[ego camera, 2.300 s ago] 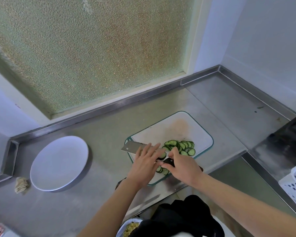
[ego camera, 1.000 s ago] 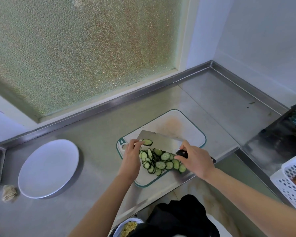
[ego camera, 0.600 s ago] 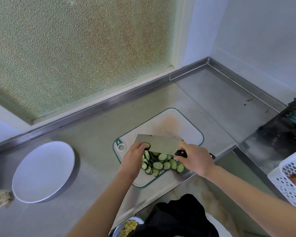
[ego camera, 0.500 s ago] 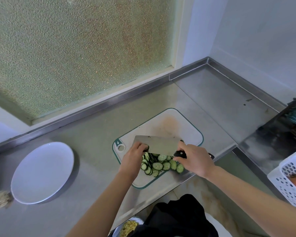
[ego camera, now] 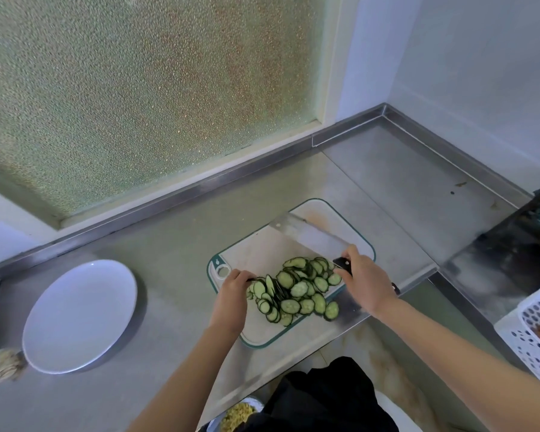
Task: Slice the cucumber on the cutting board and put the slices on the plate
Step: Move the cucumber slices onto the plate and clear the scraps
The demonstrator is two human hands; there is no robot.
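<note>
Lying heaped on the board (ego camera: 250,253), well apart from the plate (ego camera: 78,316), the slices (ego camera: 293,295) look thin, wet and slippery, best scooped from beneath with the cleaver (ego camera: 309,236) gripped by the right hand (ego camera: 367,283); the left hand (ego camera: 233,296) curls against them, hold unclear.

A stainless-steel counter (ego camera: 175,260) bends into a corner at one o'clock, with a raised steel lip (ego camera: 200,185) along its back edge. Directly on it, a white cutting board (ego camera: 253,254) with a green border lies askew near the front edge at five o'clock, its hole end pointing to nine. A round white plate (ego camera: 78,316) sits well apart from the board, at eight o'clock. Just beside the plate's lower-left rim lies a small crumpled beige wad (ego camera: 7,364). A few dark specks (ego camera: 452,192) mark the steel at three o'clock.
</note>
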